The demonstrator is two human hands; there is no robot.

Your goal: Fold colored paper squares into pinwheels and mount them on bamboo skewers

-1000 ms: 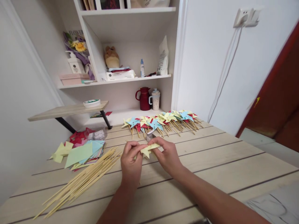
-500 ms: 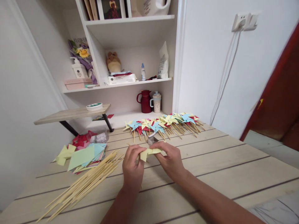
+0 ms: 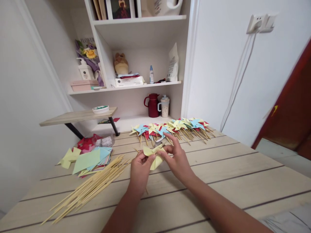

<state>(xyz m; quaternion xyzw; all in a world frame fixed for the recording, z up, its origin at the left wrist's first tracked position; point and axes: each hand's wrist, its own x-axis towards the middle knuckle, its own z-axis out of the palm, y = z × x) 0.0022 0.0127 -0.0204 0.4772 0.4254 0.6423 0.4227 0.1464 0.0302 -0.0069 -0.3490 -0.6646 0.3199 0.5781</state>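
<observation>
Between my hands, above the table, is a pale yellow paper pinwheel [image 3: 157, 163] with its blades folded toward the middle. My left hand [image 3: 140, 171] pinches its left side, the thumb pressed near the centre. My right hand [image 3: 178, 163] has its thumb against the pinwheel's centre, with one finger raised away; the rest of that grip is partly hidden. Just behind the pinwheel lies a tape dispenser [image 3: 159, 143], mostly covered. A row of finished pinwheels on sticks [image 3: 179, 124], in yellow, blue and red, lies farther back.
Bamboo sticks [image 3: 92, 187] lie in a bundle at left. Behind them are stacked paper sheets [image 3: 86, 160], a cut yellow sheet [image 3: 69, 157] and red material in plastic [image 3: 88, 142]. A small raised shelf [image 3: 73, 117] stands at back left; a red jug [image 3: 153, 106] and a tumbler [image 3: 165, 106] stand behind.
The yellow paper has turned from nearly edge-on to facing me, showing its folded blades. My right thumb has come to its centre and a right finger has lifted. The view has shifted slightly left.
</observation>
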